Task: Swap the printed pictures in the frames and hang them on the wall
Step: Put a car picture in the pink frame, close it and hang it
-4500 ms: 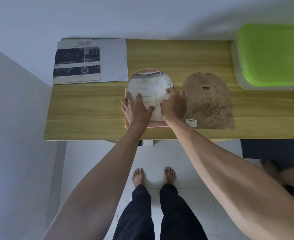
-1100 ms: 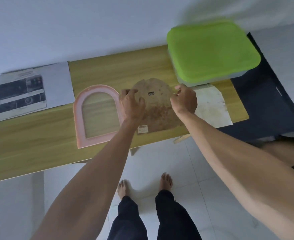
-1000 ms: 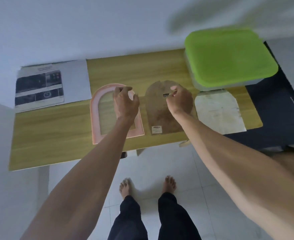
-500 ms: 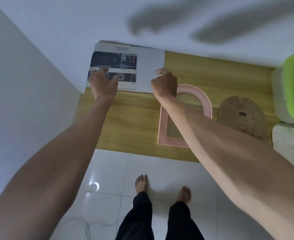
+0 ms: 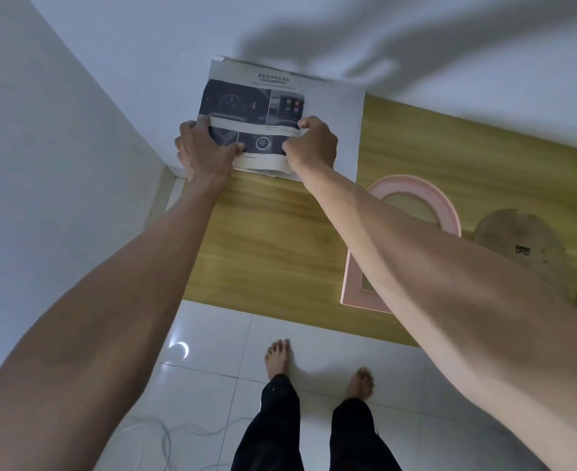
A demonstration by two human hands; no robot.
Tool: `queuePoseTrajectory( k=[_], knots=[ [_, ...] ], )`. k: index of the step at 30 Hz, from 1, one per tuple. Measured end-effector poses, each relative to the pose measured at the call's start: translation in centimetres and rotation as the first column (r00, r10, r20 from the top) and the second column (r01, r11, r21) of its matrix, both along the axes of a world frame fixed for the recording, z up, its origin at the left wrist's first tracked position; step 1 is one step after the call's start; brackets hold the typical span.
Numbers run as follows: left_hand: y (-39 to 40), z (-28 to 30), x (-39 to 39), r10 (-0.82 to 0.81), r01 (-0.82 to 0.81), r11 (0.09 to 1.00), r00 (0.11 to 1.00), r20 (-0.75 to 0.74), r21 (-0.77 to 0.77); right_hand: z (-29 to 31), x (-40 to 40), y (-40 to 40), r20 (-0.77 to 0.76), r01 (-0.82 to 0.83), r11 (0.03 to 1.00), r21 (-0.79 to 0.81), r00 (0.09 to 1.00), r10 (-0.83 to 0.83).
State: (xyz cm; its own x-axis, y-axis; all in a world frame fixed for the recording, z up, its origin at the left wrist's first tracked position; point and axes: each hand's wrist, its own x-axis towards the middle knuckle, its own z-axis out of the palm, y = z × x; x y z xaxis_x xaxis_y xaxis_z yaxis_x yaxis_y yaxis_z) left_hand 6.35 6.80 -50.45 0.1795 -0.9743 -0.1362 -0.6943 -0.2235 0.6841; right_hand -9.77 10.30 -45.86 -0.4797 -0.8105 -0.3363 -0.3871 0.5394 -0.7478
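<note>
Together gripping the printed picture (image 5: 256, 107): left hand (image 5: 203, 151) curled at its left edge, right hand (image 5: 312, 144) pinching its right. Nearby, pink frame (image 5: 446, 212) and backing board (image 5: 514, 239).

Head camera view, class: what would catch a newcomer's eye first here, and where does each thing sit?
First, the two hands: the left hand and right hand grip the printed sheet headed ADVANCED, at the far left corner of the table. Next, the empty pink arched frame lies flat to the right of it, with the brown backing board beside it, further right.
</note>
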Motion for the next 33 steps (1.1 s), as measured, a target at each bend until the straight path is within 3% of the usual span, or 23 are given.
queuePoseTrajectory(
  k=[7,13,19,23,27,29,33],
  knots=[
    [0.4,0.1,0.0,-0.015,0.015,1.000,1.000,-0.013,0.006,-0.1,0.6,-0.9,0.053,0.017,0.997,-0.081,0.999,-0.012],
    [0.7,2.2,0.6,0.012,-0.013,0.999,1.000,-0.014,-0.049,1.4,0.1,-0.7,0.288,0.042,0.984,-0.174,0.958,0.010],
    [0.9,6.1,-0.7,-0.053,0.051,0.999,0.957,-0.286,-0.016,4.4,-3.0,1.1,0.472,0.113,0.968,-0.225,0.882,0.006],
    [1.3,7.9,-2.8,-0.029,0.114,0.987,0.829,-0.559,0.117,5.9,-5.7,2.7,0.612,0.226,0.947,-0.230,0.790,-0.040],
    [2.7,8.6,-5.8,0.044,0.187,0.949,0.716,-0.697,0.253,6.8,-8.8,4.7,0.676,0.319,0.924,-0.212,0.731,-0.097],
    [3.6,8.7,-7.3,0.092,0.203,0.936,0.648,-0.756,0.289,7.4,-10.3,6.0,0.662,0.325,0.922,-0.212,0.742,-0.110],
    [5.2,8.4,-9.9,0.126,0.154,0.949,0.617,-0.777,0.277,8.3,-13.2,9.1,0.578,0.289,0.932,-0.221,0.808,-0.113]
  ],
)
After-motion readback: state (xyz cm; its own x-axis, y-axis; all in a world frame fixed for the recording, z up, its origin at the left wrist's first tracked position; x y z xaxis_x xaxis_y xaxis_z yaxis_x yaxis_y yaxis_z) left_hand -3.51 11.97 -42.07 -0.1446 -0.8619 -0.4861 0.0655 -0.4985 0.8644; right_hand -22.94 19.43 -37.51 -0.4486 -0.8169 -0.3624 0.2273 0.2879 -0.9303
